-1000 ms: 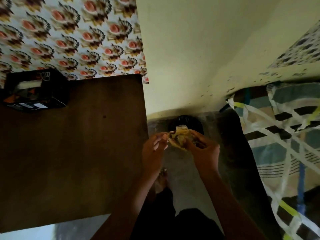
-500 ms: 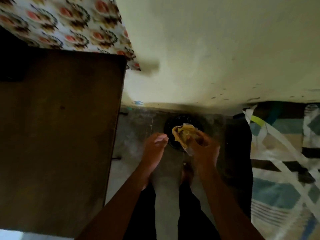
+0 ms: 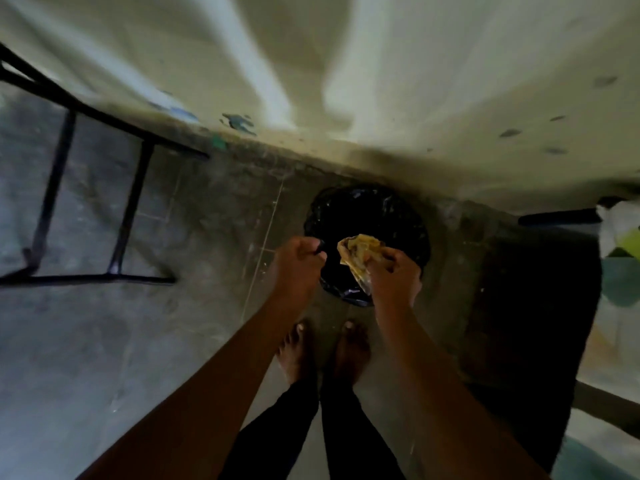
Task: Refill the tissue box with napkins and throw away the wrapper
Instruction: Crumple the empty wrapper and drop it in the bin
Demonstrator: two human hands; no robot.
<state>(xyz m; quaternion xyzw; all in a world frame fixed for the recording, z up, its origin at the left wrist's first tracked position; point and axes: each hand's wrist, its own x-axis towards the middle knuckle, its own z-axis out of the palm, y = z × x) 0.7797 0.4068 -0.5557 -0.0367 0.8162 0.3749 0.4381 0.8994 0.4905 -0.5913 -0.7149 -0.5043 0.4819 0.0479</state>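
Down by the wall, a black-lined bin (image 3: 367,216) sat on the grey floor (image 3: 138,341), just ahead of the person's bare feet (image 3: 298,351). Over its mouth the right hand (image 3: 393,271) was closed tight around a crumpled yellowish wrapper (image 3: 358,252), which bulged out toward eleven o'clock. At nine o'clock from it, the left hand (image 3: 298,263) pinched the dark liner's edge (image 3: 318,247) between curled fingers. A black metal frame (image 3: 128,206) stood off to the left; patterned cloth (image 3: 620,244) showed at three o'clock.
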